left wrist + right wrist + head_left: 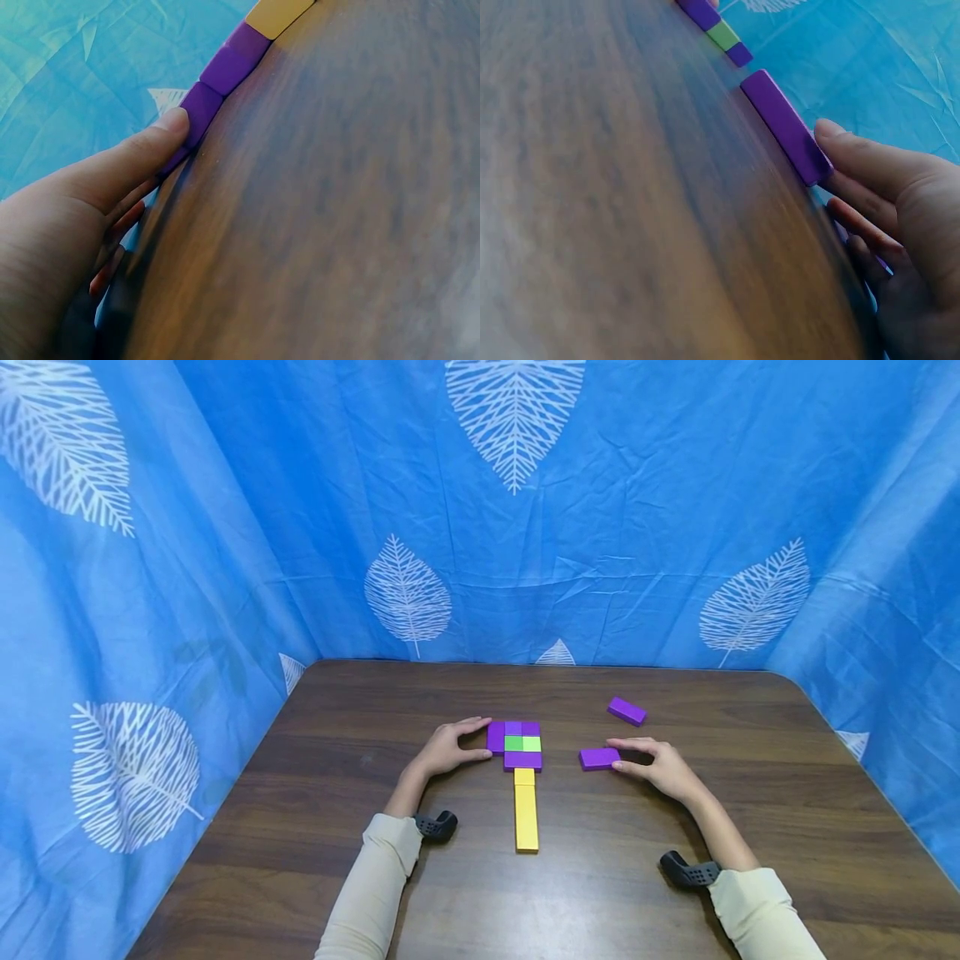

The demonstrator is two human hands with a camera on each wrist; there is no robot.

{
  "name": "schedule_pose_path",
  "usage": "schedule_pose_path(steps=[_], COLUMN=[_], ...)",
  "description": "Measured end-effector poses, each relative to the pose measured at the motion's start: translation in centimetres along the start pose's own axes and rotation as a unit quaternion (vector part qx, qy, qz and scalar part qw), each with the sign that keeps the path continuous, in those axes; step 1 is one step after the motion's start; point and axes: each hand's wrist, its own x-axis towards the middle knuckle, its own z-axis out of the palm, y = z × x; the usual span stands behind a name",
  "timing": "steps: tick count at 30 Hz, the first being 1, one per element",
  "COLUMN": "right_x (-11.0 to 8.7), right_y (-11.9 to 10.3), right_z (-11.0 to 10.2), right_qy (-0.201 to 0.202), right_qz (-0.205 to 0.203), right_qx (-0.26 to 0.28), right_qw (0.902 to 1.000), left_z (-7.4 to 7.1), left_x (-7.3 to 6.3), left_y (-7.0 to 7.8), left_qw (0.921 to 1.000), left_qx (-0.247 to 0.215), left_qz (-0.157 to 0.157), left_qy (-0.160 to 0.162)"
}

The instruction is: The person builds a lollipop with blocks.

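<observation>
Flat blocks lie joined mid-table in the head view. A green square [513,743] and a lime square [532,744] sit between purple pieces, with a purple block [522,762] along their near side. My left hand [444,748] pinches the upright purple block [496,737] at the group's left edge, thumb at its near end and fingers at its far end. To the right, my right hand [663,768] holds a separate purple block [597,760] by its right end between thumb and fingers; this block [786,127] lies close over the wood in the right wrist view.
A long yellow strip [527,818] extends from the group toward the near edge. Another purple block [627,711] lies slanted beyond the right hand. The brown wooden table [300,760] is bordered by blue leaf-print curtains [637,527] at the back and sides.
</observation>
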Motion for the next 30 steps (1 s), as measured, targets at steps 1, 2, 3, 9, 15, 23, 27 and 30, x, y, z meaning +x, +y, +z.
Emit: schedule_pose_path(steps=[1, 2, 3, 9, 15, 23, 27, 30], right_x=[0.0, 0.0, -0.1, 0.0, 0.0, 1.0, 1.9, 3.0], right_y=[0.1, 0.1, 0.2, 0.1, 0.3, 0.2, -0.2, -0.6], right_z=[0.0, 0.0, 0.0, 0.0, 0.0, 0.6, 1.3, 1.9], right_qy=[-0.001, -0.001, 0.000, 0.007, 0.018, 0.056, 0.087, 0.114], right_qz=[-0.004, -0.006, -0.009, -0.008, 0.013, 0.015, 0.018, 0.014], right_qx=[-0.007, -0.012, -0.011, -0.009, -0.006, -0.002, 0.013, 0.019], right_qw=[1.0000, 0.9999, 0.9999, 0.9999, 0.9997, 0.9983, 0.9959, 0.9932], left_z=[0.0, 0.0, 0.0, -0.1, -0.2, -0.2, -0.1, 0.0], left_x=[0.0, 0.0, 0.0, -0.2, -0.2, -0.2, -0.1, -0.1], left_y=[0.0, 0.0, 0.0, 0.2, 0.4, 0.2, 0.1, 0.1], left_qw=[1.0000, 1.0000, 1.0000, 1.0000, 0.9999, 1.0000, 1.0000, 1.0000], left_qx=[0.000, 0.000, 0.001, -0.004, -0.005, -0.006, 0.001, 0.002], left_qz=[-0.001, -0.001, -0.002, -0.008, -0.011, -0.001, -0.001, -0.001], left_qy=[-0.001, -0.002, -0.003, -0.004, 0.000, 0.004, 0.002, 0.002])
